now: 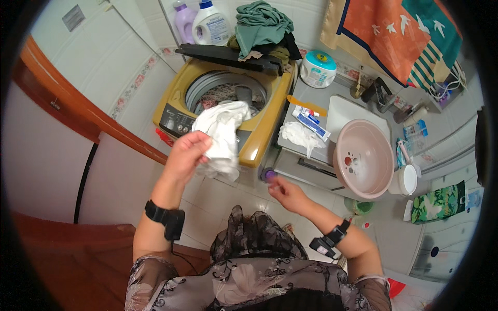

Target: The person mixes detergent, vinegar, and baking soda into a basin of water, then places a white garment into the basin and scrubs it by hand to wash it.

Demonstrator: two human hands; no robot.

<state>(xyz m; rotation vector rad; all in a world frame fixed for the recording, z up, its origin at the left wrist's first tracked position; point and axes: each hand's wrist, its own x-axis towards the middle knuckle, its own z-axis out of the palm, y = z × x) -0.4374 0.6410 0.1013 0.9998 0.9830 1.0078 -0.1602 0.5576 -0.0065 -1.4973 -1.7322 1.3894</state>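
My left hand (190, 153) pinches a bunched white cloth (223, 136), which hangs over the front edge of the washing machine (255, 149) and partly covers its round opening. Inside the steel drum (202, 83) lie patterned and dark clothes (225, 93). My right hand (288, 194) is in the air to the right of the cloth, apart from it, with curled fingers; whether it holds something small cannot be told. The black lid (229, 56) is raised, and green and dark clothes (264, 29) are piled behind it.
Detergent bottles (212, 25) stand behind the machine. On the counter at right are a tub with a turquoise lid (318, 70), an orange comb (305, 104), toothpaste tubes (311, 124), a crumpled white cloth (299, 136) and a pink basin (365, 155) over the sink. A patterned cloth (389, 35) hangs above.
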